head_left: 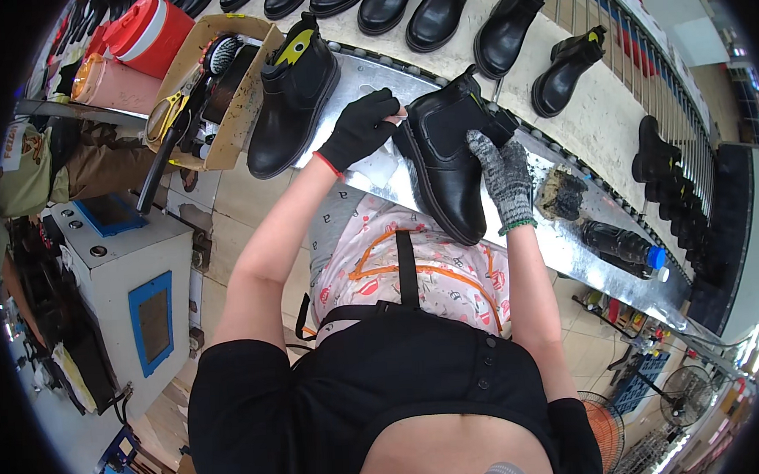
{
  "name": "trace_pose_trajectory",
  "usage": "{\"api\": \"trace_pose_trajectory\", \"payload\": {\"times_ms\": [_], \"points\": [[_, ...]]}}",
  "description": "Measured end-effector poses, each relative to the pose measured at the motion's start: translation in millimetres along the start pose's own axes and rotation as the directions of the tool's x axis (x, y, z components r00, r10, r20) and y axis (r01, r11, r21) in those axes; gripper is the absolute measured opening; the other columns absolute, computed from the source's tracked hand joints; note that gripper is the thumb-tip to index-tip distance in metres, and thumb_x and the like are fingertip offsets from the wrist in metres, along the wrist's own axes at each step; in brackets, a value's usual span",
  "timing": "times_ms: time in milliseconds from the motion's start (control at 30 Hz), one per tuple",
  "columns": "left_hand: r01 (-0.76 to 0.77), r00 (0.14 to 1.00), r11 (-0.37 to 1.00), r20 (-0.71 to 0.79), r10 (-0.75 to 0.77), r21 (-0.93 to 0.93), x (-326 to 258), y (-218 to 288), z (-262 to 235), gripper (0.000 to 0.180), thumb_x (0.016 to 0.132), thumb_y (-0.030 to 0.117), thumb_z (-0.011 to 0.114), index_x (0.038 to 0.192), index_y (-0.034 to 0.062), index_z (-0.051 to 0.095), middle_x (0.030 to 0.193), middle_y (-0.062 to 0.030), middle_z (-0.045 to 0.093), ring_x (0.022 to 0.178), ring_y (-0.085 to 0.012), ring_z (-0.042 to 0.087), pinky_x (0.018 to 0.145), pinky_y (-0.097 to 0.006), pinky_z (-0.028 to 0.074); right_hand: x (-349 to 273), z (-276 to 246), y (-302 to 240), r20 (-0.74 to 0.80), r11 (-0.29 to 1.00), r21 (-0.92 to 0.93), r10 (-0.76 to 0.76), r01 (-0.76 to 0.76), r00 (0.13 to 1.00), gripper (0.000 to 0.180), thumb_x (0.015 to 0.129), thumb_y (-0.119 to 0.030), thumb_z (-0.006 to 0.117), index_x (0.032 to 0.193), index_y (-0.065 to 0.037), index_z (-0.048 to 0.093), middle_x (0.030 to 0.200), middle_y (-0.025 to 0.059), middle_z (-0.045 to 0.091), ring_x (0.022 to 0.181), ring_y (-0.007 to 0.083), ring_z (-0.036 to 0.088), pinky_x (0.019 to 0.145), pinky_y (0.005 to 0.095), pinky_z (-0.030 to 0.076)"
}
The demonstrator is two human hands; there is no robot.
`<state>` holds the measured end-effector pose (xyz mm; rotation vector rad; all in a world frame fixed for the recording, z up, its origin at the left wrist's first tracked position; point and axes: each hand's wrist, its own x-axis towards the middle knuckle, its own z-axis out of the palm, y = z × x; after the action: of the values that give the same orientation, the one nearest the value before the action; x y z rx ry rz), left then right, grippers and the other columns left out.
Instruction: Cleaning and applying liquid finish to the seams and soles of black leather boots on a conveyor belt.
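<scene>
1. The metal surface runs from upper centre down to the right edge of the frame.
2. I see a black ankle boot at frame centre, sole toward the left, resting on that surface's near edge.
3. A second black boot stands upper left of it, beside a cardboard box.
4. My right hand, grey knit glove, has its grip closed on the boot's top.
5. My left hand, black glove, presses a small pale piece against the boot's heel end, grip narrow.
</scene>
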<state>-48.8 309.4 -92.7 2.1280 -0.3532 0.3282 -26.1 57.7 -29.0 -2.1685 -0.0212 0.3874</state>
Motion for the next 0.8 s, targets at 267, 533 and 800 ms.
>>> {"api": "trace_pose_trajectory", "payload": {"times_ms": [267,533,800], "points": [[-0.200,0.977,0.969,0.099,0.187,0.144,-0.6,15.9,-0.5,0.017,0.070,-0.001,0.061,0.085,0.0057,0.056,0.084,-0.0089,0.052,0.080,-0.0284,0.054,0.067,-0.036,0.045,3.8,1.1,7.0,0.023,0.999,-0.013,0.034,-0.034,0.999,0.050,0.077,-0.041,0.069,0.109,-0.002,0.063,0.101,0.0164,0.067,0.097,0.0301,0.062,0.086,0.0388,0.045],[-0.164,0.986,0.972,0.057,0.156,0.168,-10.0,17.6,6.6,0.020,0.067,-0.001,0.064,0.085,0.0082,0.060,0.088,-0.0070,0.054,0.081,-0.0266,0.056,0.068,-0.035,0.047,8.1,4.2,17.7,0.024,0.998,0.040,-0.042,0.041,0.999,0.055,0.076,-0.045,0.069,0.110,-0.003,0.063,0.103,0.0167,0.066,0.100,0.0304,0.061,0.089,0.0392,0.044],[-0.146,0.989,0.964,0.004,0.149,0.222,-18.1,23.1,11.8,0.017,0.070,0.004,0.067,0.083,0.0097,0.059,0.084,-0.0042,0.054,0.078,-0.0241,0.057,0.062,-0.034,0.048,18.0,9.7,41.1,-0.002,0.998,0.009,-0.057,0.057,0.998,0.051,0.079,-0.039,0.068,0.114,-0.003,0.060,0.106,0.0132,0.065,0.099,0.0253,0.060,0.089,0.0359,0.043]]}}
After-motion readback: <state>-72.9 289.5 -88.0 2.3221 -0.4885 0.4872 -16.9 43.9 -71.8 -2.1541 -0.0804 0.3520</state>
